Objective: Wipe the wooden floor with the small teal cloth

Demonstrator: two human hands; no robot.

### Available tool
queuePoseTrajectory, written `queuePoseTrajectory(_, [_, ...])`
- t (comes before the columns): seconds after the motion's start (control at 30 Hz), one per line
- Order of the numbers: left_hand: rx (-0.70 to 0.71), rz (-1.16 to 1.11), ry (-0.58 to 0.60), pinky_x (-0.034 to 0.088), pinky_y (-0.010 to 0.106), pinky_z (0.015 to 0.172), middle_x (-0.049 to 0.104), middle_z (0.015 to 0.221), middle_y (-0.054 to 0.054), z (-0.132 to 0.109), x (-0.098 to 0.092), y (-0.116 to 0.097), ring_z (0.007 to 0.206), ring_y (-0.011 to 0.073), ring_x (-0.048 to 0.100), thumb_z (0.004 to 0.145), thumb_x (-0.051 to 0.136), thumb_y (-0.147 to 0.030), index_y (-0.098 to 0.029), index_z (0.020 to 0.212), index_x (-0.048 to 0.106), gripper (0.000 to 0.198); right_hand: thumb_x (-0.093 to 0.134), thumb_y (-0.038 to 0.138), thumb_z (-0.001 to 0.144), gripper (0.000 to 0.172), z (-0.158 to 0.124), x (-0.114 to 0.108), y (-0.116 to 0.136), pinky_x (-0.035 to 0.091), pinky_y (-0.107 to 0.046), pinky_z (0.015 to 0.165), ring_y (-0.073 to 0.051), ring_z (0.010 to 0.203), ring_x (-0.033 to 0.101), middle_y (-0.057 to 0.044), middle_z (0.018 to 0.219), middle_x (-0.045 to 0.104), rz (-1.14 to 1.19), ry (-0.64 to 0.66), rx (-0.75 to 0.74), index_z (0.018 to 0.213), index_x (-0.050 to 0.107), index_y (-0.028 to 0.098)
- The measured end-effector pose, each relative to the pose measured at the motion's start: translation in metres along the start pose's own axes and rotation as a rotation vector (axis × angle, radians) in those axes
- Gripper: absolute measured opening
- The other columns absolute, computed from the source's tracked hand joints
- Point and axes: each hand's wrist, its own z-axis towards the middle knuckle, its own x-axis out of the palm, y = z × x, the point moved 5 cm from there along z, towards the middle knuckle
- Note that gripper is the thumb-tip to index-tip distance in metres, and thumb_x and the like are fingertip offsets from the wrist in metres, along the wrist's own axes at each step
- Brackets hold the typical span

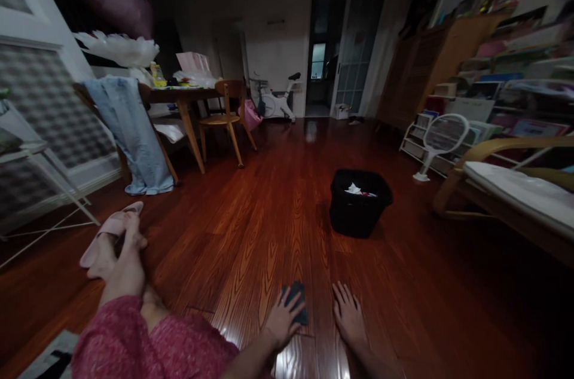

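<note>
My left hand lies with its fingers spread on a dark, folded cloth, pressing it flat against the wooden floor. Part of the cloth is hidden under the palm and fingers. To the right, my right hand rests palm down on the boards, fingers stretched out, with nothing under it that I can see. Beyond both hands stands a black bin with crumpled white paper inside.
Bent legs in pink shorts lie at the left, beside pink slippers. Farther back are jeans over a chair, a wooden table and an exercise bike. On the right are a white racket and a cushioned armchair.
</note>
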Motion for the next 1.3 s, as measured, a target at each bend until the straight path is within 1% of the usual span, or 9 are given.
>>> queuePoseTrajectory(0.17, [-0.712,0.113,-0.261,0.013,0.059,0.123,0.015,0.166,0.003,-0.041,-0.027,0.104,0.152,0.0354,0.009,0.101,0.034,-0.031,-0.028,0.158,0.025,0.058,0.024,0.028,0.094,0.060,0.002,0.012,-0.005,0.028,-0.047,0.119,-0.022,0.146,0.037,-0.005,0.155,0.047,-0.001,-0.028,0.000,0.146,0.053,0.020])
queuePoseTrajectory(0.3, [-0.937,0.124,-0.269,0.018,0.063,0.120,0.016,0.166,0.008,-0.068,-0.023,0.132,0.150,0.0406,0.016,0.100,0.038,-0.032,-0.025,0.158,0.025,0.060,0.026,0.026,0.094,0.058,0.003,0.019,-0.009,0.027,-0.049,0.119,-0.023,0.146,0.037,-0.005,0.153,0.049,-0.002,-0.074,-0.001,0.144,0.055,0.023])
queuePoseTrajectory(0.4, [-0.842,0.109,-0.203,0.011,0.072,0.117,0.009,0.166,0.012,-0.057,-0.008,0.108,0.149,0.0474,0.009,0.096,0.044,-0.041,-0.021,0.158,0.022,0.069,0.026,0.025,0.093,0.058,0.004,0.020,-0.009,0.028,-0.048,0.118,-0.023,0.145,0.038,-0.005,0.152,0.051,-0.005,-0.089,0.000,0.142,0.057,0.023])
queuePoseTrajectory(0.6, [0.267,0.014,0.018,0.006,0.068,0.120,0.004,0.167,-0.001,-0.017,0.051,-0.024,0.151,0.0368,-0.008,0.093,0.044,-0.064,-0.036,0.158,0.017,0.076,0.027,0.022,0.093,0.058,0.002,0.011,-0.005,0.029,-0.046,0.118,-0.022,0.145,0.039,-0.005,0.153,0.050,-0.045,-0.071,0.003,0.143,0.055,0.022])
queuePoseTrajectory(0.7, [0.490,0.024,0.075,0.004,0.066,0.122,0.017,0.166,-0.006,-0.011,0.065,-0.058,0.153,0.0308,-0.005,0.097,0.040,-0.061,-0.041,0.156,0.023,0.065,0.029,0.022,0.093,0.057,0.001,0.008,-0.003,0.029,-0.046,0.118,-0.021,0.145,0.038,-0.005,0.154,0.049,-0.062,-0.072,-0.006,0.144,0.054,0.023])
queuePoseTrajectory(0.83, [0.334,-0.015,0.013,0.007,0.067,0.121,0.022,0.165,-0.007,-0.004,0.036,-0.034,0.154,0.0297,0.003,0.098,0.044,-0.052,-0.044,0.155,0.026,0.059,0.030,0.022,0.093,0.057,0.000,0.006,-0.002,0.028,-0.046,0.118,-0.021,0.146,0.037,-0.005,0.153,0.049,-0.065,-0.070,-0.007,0.144,0.053,0.024])
queuePoseTrajectory(1.1, [-0.793,0.005,-0.217,0.012,0.071,0.117,0.008,0.168,0.005,-0.052,-0.023,0.084,0.152,0.0407,0.003,0.097,0.035,-0.027,-0.027,0.159,0.021,0.064,0.030,0.021,0.093,0.057,-0.001,-0.001,0.002,0.028,-0.045,0.117,-0.021,0.145,0.036,-0.005,0.153,0.049,-0.060,-0.068,-0.009,0.145,0.052,0.023])
queuePoseTrajectory(1.2, [-0.692,-0.014,-0.164,0.009,0.073,0.115,0.006,0.168,0.009,-0.051,-0.010,0.073,0.150,0.0470,0.000,0.094,0.046,-0.042,-0.027,0.159,0.021,0.072,0.031,0.020,0.092,0.057,-0.001,-0.004,0.004,0.028,-0.044,0.117,-0.021,0.145,0.036,-0.005,0.154,0.049,-0.068,-0.064,-0.004,0.145,0.053,0.023])
queuePoseTrajectory(1.3, [-0.283,-0.046,-0.033,0.008,0.075,0.114,0.002,0.169,0.005,-0.035,0.011,0.030,0.149,0.0496,-0.006,0.086,0.055,-0.058,-0.034,0.157,0.027,0.080,0.031,0.020,0.093,0.056,-0.001,-0.006,0.006,0.027,-0.044,0.117,-0.021,0.145,0.036,-0.005,0.154,0.048,-0.074,-0.063,0.006,0.144,0.053,0.023])
